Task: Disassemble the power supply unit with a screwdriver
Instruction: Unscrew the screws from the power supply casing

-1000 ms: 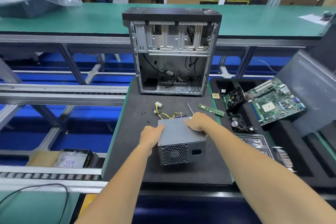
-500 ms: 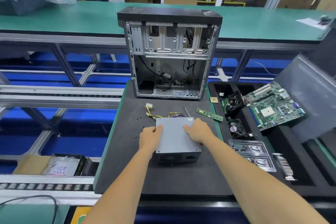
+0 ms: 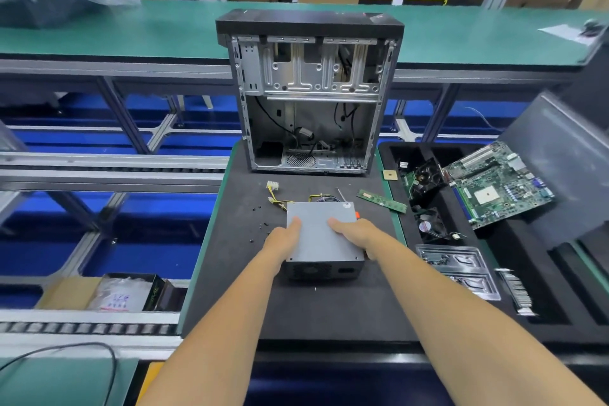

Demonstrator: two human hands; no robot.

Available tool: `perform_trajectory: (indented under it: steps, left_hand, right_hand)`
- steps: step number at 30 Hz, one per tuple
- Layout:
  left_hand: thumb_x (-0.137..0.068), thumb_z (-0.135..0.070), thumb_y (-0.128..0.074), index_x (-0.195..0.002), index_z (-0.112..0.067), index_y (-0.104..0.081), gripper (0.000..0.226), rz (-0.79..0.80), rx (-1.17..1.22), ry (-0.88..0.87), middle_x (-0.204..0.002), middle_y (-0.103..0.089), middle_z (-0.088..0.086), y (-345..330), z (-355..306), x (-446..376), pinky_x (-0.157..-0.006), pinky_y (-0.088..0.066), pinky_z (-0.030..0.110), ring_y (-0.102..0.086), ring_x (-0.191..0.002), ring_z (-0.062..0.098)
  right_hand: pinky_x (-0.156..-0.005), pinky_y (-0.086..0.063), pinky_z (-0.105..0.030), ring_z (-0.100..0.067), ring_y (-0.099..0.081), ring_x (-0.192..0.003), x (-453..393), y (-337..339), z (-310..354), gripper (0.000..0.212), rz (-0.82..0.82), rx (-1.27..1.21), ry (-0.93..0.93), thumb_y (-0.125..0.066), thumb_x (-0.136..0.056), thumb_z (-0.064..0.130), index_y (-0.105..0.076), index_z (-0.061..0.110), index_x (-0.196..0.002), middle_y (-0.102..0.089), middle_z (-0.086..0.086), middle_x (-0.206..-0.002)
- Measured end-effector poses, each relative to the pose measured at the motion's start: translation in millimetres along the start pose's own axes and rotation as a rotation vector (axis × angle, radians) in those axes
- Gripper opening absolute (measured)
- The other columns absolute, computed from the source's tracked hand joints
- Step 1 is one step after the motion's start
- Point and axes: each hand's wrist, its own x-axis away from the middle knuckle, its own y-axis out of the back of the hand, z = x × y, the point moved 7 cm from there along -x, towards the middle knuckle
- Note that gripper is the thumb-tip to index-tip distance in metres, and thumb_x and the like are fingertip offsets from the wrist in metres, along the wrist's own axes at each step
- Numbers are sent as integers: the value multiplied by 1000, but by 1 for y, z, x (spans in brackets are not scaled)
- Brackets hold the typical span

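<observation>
A grey metal power supply unit (image 3: 321, 234) lies flat on the black mat (image 3: 306, 310), its vented face toward me and its yellow and black cables (image 3: 283, 198) trailing behind it. My left hand (image 3: 284, 239) grips its left edge. My right hand (image 3: 357, 232) grips its right side, fingers on the top cover. A screwdriver (image 3: 342, 195) lies behind the unit; only its thin shaft and a bit of orange handle by my right hand show. Several small black screws (image 3: 260, 224) are scattered left of the unit.
An open, emptied computer case (image 3: 309, 99) stands upright at the back of the mat. A memory stick (image 3: 382, 201) lies right of the unit. The black tray (image 3: 560, 300) on the right holds a motherboard (image 3: 494, 184), fans and other parts. Conveyor rails run to the left.
The unit has been laid down flat from tilted up, so its vented face now shows less. Both hands stayed on it, sliding toward its near end.
</observation>
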Motion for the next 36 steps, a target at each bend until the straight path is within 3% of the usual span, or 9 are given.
perform_trajectory:
  steps: [2,7,10,15,19,21,24,31,36]
  left_hand:
    - [-92,-59,-35,-130,-7,-48,66,25,2,-6,-123,-53,4,-3,1,1,-85,-38,32,-51,-106,22]
    - [-93,-56,-37,-123,-6,-52,61,4,33,-30,-116,-58,4,-2,1,-4,-89,-45,34,-56,-103,23]
    - [-95,-53,-34,-127,-6,-46,58,-7,62,-11,-117,-53,4,-4,1,-6,-82,-41,33,-52,-103,23]
    - [-96,-48,-31,-133,-5,-41,58,-32,75,13,-128,-49,6,-4,-1,-10,-85,-41,33,-50,-109,25]
    - [-97,-45,-29,-136,-7,-40,56,-45,121,45,-128,-47,5,-7,-1,-12,-80,-36,32,-46,-104,24]
    - [-97,-45,-27,-138,-8,-39,56,-51,131,64,-132,-46,6,-8,-2,-12,-82,-36,33,-45,-104,24]
    - [-98,-44,-25,-142,-10,-34,56,-56,167,108,-139,-43,6,-7,-4,-12,-86,-35,34,-41,-104,24]
    - [-97,-52,-25,-148,-14,-18,65,-42,186,147,-149,-33,6,-4,-10,-8,-106,-31,41,-34,-132,29]
    - [-92,-65,-27,-151,-17,-14,77,52,210,112,-154,-22,1,-5,-7,-5,-111,-29,40,-27,-139,24]
  right_hand:
    - [-58,-48,-26,-17,-64,-81,2,0,-3,47,15,-60,-14,-70,-84,47,-58,13,-115,-67,-5,-114]
    - [-87,-55,-37,-24,-68,-96,-5,-3,-5,55,-9,-114,-26,-75,-79,45,-60,11,-119,-68,-6,-112]
    - [-91,-54,-40,-25,-67,-97,-7,-3,-6,58,-25,-118,-40,-79,-75,45,-60,10,-118,-68,-7,-113]
    - [-61,-49,-28,-18,-64,-81,-7,1,-3,56,-31,-113,-56,-78,-76,46,-57,11,-114,-64,-4,-105]
    - [-37,-42,-16,-10,-61,-63,-10,3,-4,35,-4,-130,-70,-74,-81,42,-56,16,-94,-64,3,-88]
    - [-34,-42,-15,-10,-63,-61,-10,3,-4,32,19,-143,-70,-74,-81,41,-55,17,-90,-64,4,-82]
    - [-45,-50,-21,-16,-70,-70,-8,1,-1,38,67,-170,-69,-74,-81,42,-58,15,-102,-70,-1,-91]
    - [-60,-55,-29,-21,-72,-83,-3,-5,0,53,95,-215,-70,-72,-82,45,-56,14,-121,-71,-5,-104]
    - [-87,-55,-37,-25,-68,-98,-4,-5,-3,58,57,-230,-48,-68,-84,45,-52,10,-128,-67,-7,-116]
